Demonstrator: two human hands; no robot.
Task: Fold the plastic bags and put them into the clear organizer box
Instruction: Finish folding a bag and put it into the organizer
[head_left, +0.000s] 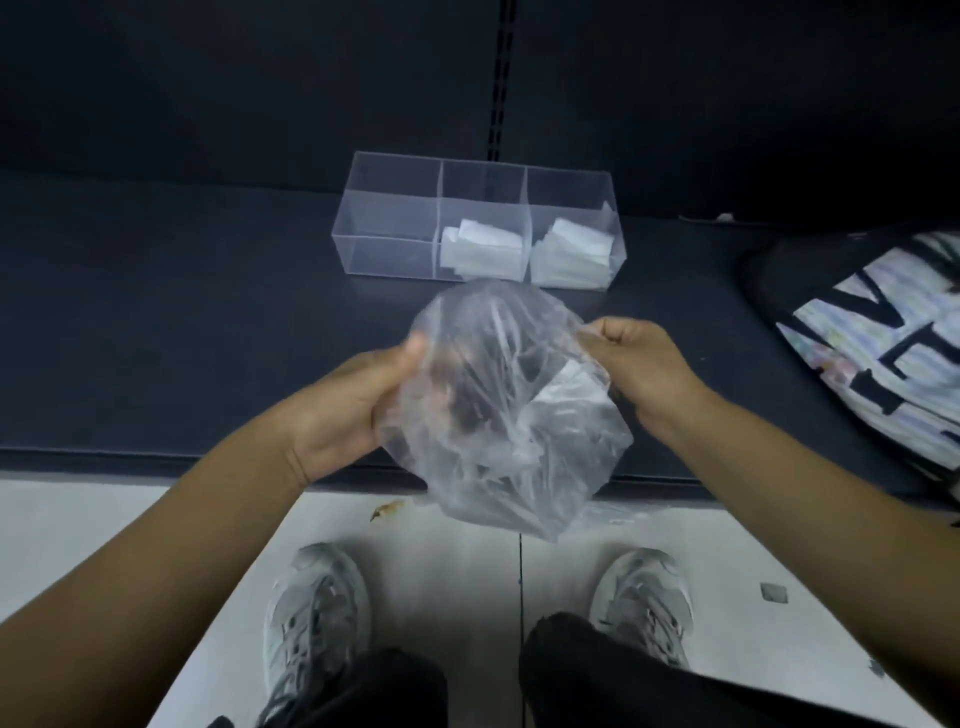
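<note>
A crumpled clear plastic bag (506, 410) hangs in the air between my hands, over the front edge of a dark shelf. My left hand (358, 400) grips its left side, thumb on top. My right hand (631, 364) pinches its upper right edge with curled fingers. Behind the bag stands the clear organizer box (395, 228) with three compartments. Folded white bags (483, 252) lie in the middle compartment and more folded bags (571, 254) in the right one. The left compartment holds nothing.
The dark shelf (182, 322) runs across the view, with a dark back panel behind. A black and white printed bag (883, 332) lies at the right. Below is a pale tiled floor (78, 525), my two grey shoes and a small scrap (387, 509).
</note>
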